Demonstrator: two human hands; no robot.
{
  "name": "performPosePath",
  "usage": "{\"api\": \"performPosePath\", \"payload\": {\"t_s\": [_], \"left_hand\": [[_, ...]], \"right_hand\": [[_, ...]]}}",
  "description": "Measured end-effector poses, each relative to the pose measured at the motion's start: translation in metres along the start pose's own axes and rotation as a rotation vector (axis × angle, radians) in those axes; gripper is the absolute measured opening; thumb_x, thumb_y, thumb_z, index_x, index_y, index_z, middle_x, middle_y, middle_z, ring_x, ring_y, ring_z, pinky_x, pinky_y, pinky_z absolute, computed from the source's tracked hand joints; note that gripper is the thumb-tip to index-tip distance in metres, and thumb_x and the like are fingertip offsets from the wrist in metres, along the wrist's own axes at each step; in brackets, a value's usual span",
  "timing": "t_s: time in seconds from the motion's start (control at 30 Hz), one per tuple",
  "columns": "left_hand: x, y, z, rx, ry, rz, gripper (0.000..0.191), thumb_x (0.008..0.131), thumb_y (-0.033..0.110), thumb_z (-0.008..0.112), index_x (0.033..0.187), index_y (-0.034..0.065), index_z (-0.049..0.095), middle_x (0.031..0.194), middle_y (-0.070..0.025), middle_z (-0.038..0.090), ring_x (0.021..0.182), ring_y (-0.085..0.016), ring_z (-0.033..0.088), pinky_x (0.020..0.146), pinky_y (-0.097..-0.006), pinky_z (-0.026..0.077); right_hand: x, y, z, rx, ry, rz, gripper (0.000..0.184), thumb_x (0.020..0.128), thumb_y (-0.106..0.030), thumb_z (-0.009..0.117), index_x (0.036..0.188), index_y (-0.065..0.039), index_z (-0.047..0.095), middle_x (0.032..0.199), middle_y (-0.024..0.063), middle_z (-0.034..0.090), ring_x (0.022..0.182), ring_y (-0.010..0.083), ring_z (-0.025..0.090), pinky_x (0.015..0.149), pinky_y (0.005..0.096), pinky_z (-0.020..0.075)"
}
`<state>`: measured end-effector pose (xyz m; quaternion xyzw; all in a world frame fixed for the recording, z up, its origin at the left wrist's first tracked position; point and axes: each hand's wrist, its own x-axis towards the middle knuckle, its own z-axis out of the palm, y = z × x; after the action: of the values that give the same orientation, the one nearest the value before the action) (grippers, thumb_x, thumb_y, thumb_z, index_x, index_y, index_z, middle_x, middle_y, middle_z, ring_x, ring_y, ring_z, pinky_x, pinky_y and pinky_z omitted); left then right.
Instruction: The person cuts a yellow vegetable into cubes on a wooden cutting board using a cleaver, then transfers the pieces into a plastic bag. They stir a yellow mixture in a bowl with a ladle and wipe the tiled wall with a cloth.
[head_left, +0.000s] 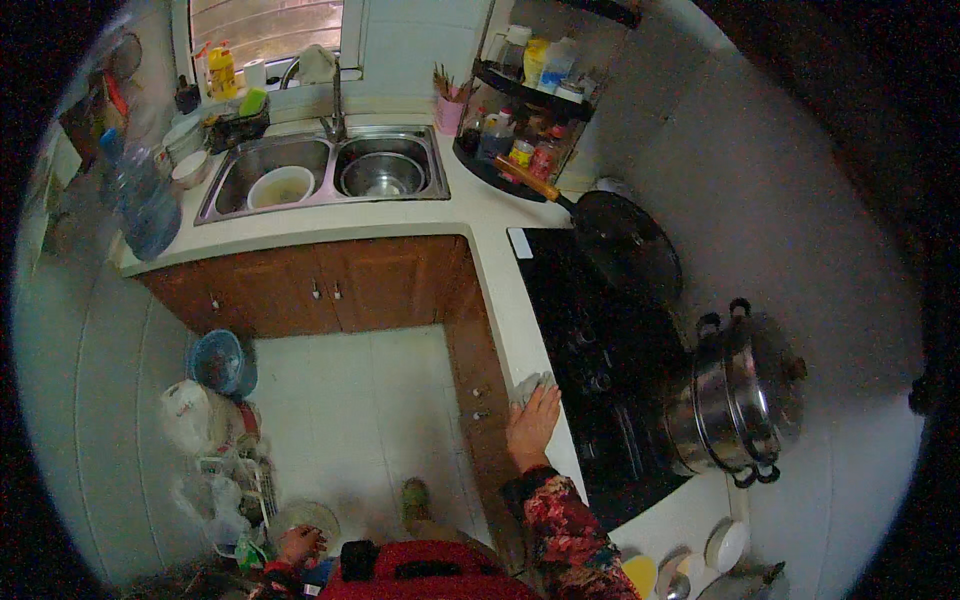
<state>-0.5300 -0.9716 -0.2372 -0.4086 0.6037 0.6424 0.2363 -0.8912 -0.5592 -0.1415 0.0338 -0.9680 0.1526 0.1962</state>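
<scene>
My right hand (534, 427) presses a crumpled grey cloth (534, 384) flat on the pale countertop strip (496, 315) along the front edge of the black glass cooktop (600, 360). Its fingers point away from me over the cloth. Low in the view, my left hand (302, 543) hangs at my side with loosely curled fingers, and I see nothing in it. On the cooktop stand a stacked steel steamer pot (724, 409) with a lid and, farther back, a dark wok (626, 236) with a wooden handle. A small white rectangular object (520, 244) lies at the cooktop's far left corner.
A double sink (330, 169) holds a white basin and a steel bowl. Bottles fill a corner shelf (525, 94). Brown cabinets (390, 285) run below. A blue bucket (217, 364), bags (196, 416) and a white rack (259, 487) line the left wall. Dishes (724, 546) sit lower right.
</scene>
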Motion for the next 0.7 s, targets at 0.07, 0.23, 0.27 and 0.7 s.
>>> {"api": "performPosePath", "payload": {"t_s": [0.07,0.23,0.27,0.7], "left_hand": [[0.001,0.02,0.0,0.075,0.01,0.047,0.033,0.091,0.022,0.052,0.112,-0.0032,0.049,0.091,-0.017,0.063,0.073,-0.024,0.063,0.054,-0.0343,0.05],[0.016,0.047,-0.023,-0.027,-0.015,-0.002,0.031,0.09,0.024,0.054,0.106,-0.0027,0.053,0.083,-0.0135,0.064,0.071,-0.022,0.063,0.056,-0.0335,0.05],[0.023,0.057,-0.03,-0.004,-0.038,-0.009,0.031,0.09,0.025,0.055,0.105,-0.0026,0.054,0.081,-0.0126,0.064,0.07,-0.021,0.063,0.056,-0.0331,0.05],[0.151,0.451,-0.01,0.915,0.518,0.837,0.033,0.086,0.02,0.056,0.112,-0.0005,0.054,0.116,-0.0215,0.054,0.104,-0.038,0.051,0.087,-0.0424,0.041]], "right_hand": [[0.023,-0.007,0.013,0.014,0.043,-0.05,0.066,0.081,-0.023,0.061,0.133,0.005,0.032,0.14,0.0318,0.023,0.129,0.0473,0.024,0.105,0.0543,0.0226],[0.08,-0.024,0.044,-0.016,0.043,-0.056,0.066,0.084,-0.027,0.057,0.133,0.007,0.03,0.139,0.0335,0.023,0.128,0.0483,0.024,0.106,0.0528,0.0222],[0.092,-0.027,0.049,-0.045,-0.007,-0.014,0.065,0.085,-0.028,0.056,0.134,0.007,0.03,0.139,0.0335,0.024,0.129,0.0479,0.024,0.106,0.0522,0.0215],[0.226,-0.034,0.157,-0.036,-0.148,0.111,0.061,0.093,-0.032,0.041,0.137,0.007,0.025,0.143,0.0309,0.018,0.133,0.044,0.018,0.108,0.0491,0.0179]]}}
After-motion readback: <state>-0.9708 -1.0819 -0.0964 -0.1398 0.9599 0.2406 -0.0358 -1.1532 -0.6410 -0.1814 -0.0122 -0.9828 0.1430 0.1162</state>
